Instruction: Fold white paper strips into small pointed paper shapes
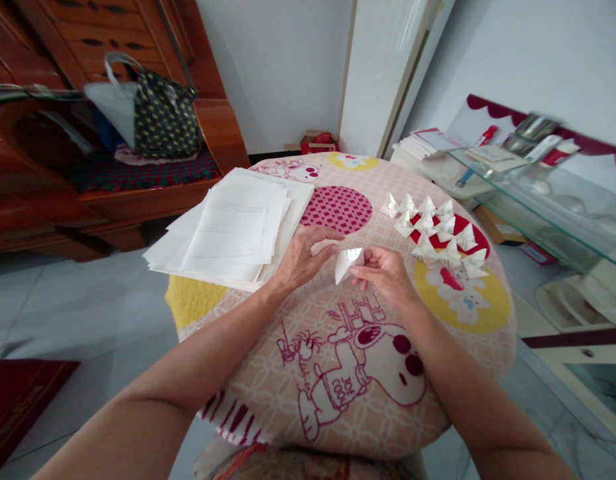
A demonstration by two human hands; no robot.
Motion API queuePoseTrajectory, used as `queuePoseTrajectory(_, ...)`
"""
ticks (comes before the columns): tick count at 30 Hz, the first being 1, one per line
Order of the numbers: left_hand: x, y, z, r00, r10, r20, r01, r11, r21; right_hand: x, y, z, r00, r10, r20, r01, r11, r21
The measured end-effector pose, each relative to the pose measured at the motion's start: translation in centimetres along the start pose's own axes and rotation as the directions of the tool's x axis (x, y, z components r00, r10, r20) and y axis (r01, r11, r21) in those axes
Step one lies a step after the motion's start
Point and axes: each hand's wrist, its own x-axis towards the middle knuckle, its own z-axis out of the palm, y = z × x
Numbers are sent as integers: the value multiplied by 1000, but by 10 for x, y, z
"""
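A small folded white paper piece (347, 263) is held above the round table with its pink cartoon cloth (338, 360). My right hand (384, 271) pinches the piece from the right. My left hand (307, 257) sits just left of it, fingers half curled, thumb and forefinger reaching toward the paper's left edge. A stack of white paper sheets (234, 228) lies on the table to the left of my left hand. Several finished folded paper shapes (437, 232) are gathered on the table at the far right.
A wooden bench (138, 180) with a dotted bag (161, 113) stands to the left behind the table. A glass shelf (543, 193) with cups and pens juts in at the right, close to the table's edge. More papers (428, 143) lie behind it.
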Motion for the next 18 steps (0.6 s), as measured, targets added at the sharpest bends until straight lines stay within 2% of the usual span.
queuePoseTrajectory(3,-1,-1,1,990,-1,144,17,994,-106,0,-3,0,1000,21,7,-21,1000,17)
queuePoseTrajectory(5,-2,-2,4,984,-17,178,39,992,-122,0,-6,-1,999,36,29,-37,999,28)
queuePoseTrajectory(11,-3,1,10,986,-24,162,56,980,-190,0,-12,-1,996,80,42,-84,988,127)
queuePoseTrajectory(18,-5,6,15,996,0,85,6,997,-77,0,-10,4,997,71,-25,-67,988,139)
